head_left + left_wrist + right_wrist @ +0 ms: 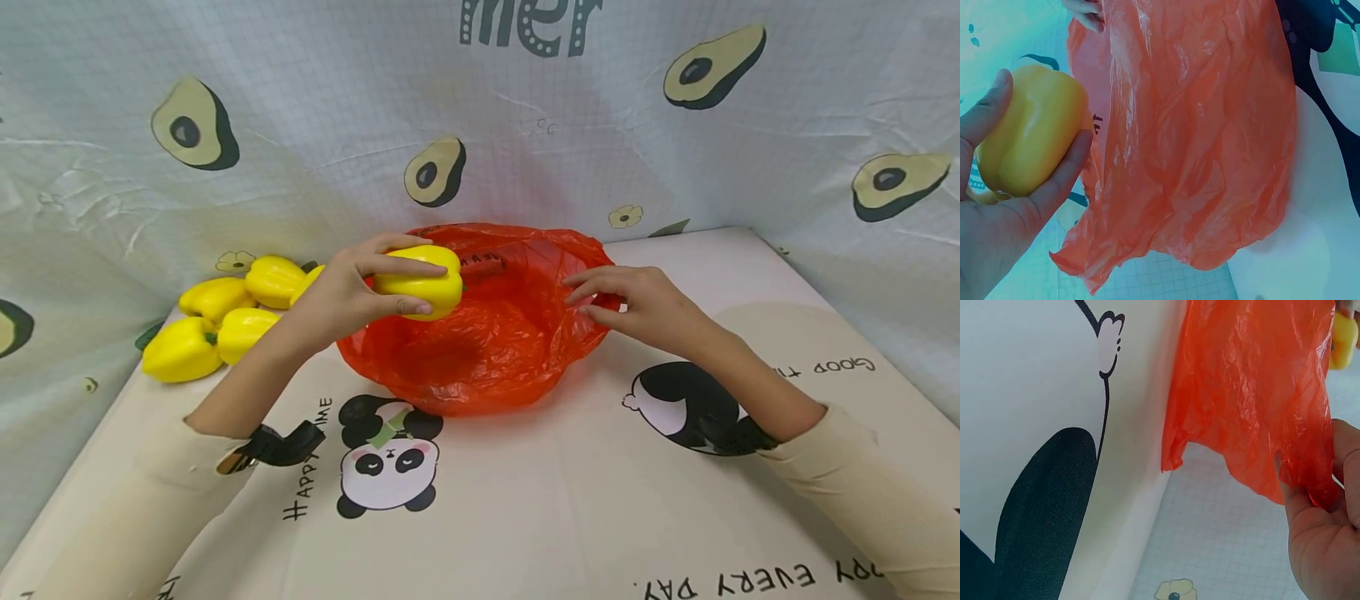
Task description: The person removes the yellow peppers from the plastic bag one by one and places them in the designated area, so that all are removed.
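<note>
My left hand (337, 292) grips a yellow bell pepper (431, 290) between thumb and fingers, over the left side of an open red plastic bag (480, 375). In the left wrist view the same pepper (1035, 125) is beside the bag's outer wall (1197, 137). On the bag's right, my right hand (645, 307) holds the rim between thumb and fingers. The right wrist view shows the thin plastic (1247, 394) running between the fingers of that hand (1322, 537). Inside the bag, as far as the head view shows, is only red plastic.
Several more yellow bell peppers (183, 350) lie grouped at the table's far left, partly behind my left forearm. The pale table (525, 500) has printed pandas and lettering. A white sheet with avocado prints (337, 100) hangs behind it.
</note>
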A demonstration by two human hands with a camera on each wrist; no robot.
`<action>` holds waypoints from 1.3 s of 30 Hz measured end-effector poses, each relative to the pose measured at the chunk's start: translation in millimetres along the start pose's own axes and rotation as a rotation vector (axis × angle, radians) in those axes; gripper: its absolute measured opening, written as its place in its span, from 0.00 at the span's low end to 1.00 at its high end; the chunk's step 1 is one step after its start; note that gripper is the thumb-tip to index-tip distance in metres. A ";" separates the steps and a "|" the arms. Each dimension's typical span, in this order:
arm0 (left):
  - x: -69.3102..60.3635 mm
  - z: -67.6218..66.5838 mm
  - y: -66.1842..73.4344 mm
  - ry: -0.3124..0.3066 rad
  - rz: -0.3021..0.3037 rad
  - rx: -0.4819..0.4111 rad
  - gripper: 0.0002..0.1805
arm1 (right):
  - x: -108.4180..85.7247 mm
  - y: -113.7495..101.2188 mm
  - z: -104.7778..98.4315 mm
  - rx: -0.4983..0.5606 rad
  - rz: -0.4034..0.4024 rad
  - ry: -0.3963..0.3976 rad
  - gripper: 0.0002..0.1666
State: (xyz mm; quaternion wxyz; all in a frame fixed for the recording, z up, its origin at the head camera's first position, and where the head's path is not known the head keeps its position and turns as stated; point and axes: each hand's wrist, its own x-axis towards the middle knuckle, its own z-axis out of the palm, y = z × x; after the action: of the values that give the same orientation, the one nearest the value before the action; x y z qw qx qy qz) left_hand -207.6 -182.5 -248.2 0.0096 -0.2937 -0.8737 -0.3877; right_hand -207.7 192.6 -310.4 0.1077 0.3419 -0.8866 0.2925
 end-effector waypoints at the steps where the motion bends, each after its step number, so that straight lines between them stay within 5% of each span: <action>1: -0.6 -0.5 -0.4 0.001 -0.004 0.000 0.22 | -0.1 0.1 -0.1 -0.001 0.001 -0.001 0.12; 17: -8.0 -3.2 -6.5 0.052 -0.002 -0.028 0.22 | -2.3 2.7 2.6 0.000 -0.002 0.003 0.12; 34: -19.4 -9.3 -8.4 0.152 -0.077 -0.129 0.22 | -3.2 3.3 6.4 0.018 0.014 0.004 0.13; 39: -25.3 -13.5 -11.7 0.178 -0.050 -0.158 0.21 | -2.7 4.5 6.8 0.013 0.002 0.011 0.13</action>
State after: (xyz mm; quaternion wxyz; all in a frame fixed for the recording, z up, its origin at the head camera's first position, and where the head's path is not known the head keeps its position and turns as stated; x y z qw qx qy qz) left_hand -195.6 -210.7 -252.8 0.0545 -0.2362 -0.8430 -0.4802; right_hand -208.6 192.7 -318.9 0.1100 0.3402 -0.8843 0.3003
